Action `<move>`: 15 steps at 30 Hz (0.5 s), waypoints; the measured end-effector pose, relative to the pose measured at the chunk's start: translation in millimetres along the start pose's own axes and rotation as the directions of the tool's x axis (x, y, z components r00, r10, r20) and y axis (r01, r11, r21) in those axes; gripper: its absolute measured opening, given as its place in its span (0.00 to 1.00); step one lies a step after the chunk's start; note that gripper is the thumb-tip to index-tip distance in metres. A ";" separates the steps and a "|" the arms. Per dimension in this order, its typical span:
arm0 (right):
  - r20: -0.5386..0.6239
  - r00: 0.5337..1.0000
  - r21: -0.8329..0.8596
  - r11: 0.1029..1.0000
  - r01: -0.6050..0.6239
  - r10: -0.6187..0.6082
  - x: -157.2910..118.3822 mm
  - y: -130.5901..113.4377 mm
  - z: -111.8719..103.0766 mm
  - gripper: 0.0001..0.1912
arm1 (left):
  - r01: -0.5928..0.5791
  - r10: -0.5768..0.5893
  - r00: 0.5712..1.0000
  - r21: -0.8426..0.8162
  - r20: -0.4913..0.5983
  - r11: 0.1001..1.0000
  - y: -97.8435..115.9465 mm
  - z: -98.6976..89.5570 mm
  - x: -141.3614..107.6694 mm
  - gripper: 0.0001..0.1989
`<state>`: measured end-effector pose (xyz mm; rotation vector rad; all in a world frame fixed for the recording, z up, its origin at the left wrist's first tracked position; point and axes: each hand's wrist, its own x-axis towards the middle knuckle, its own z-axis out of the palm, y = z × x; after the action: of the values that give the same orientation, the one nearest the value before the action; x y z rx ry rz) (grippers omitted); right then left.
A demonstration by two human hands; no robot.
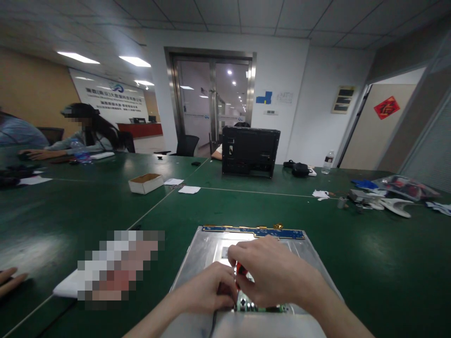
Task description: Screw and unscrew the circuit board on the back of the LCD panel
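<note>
The silver metal back of a flat display panel (197,256) lies on the green table in front of me. A blue circuit board strip (246,231) runs along its far edge, and a green circuit board (246,303) shows below my hands. My right hand (271,270) is curled over the panel's middle, closed around a small red item (241,269), mostly hidden by the fingers; its kind is unclear. Touching or very near it, my left hand (214,287) has its fingers pinched together above the green board. Whatever those fingertips hold is hidden.
A black monitor casing (251,151) stands upright across the green table (169,211). A small open box (146,183) sits left of it. Loose parts (369,199) and a bottle (328,162) are at right. Another person's hand (12,281) rests at far left; a seated person (89,134) is beyond.
</note>
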<state>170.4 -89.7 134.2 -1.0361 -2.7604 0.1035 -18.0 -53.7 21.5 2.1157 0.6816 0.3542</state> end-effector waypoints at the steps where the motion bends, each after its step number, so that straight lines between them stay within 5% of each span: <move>1: -0.001 1.000 -0.015 1.000 -0.010 0.010 1.3 0.5 1.1 0.06 | 0.012 -0.012 1.000 0.006 -0.003 1.000 -0.2 0.0 -0.2 0.06; 15: 0.011 1.000 -0.034 0.999 -0.011 0.011 0.7 -1.2 -1.7 0.06 | 0.016 -0.016 1.000 0.016 0.005 1.000 -4.2 -1.2 0.5 0.07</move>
<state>169.4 -90.1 136.1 -1.0621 -2.7761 0.0645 -19.6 -50.6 18.8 2.1246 0.7004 0.3355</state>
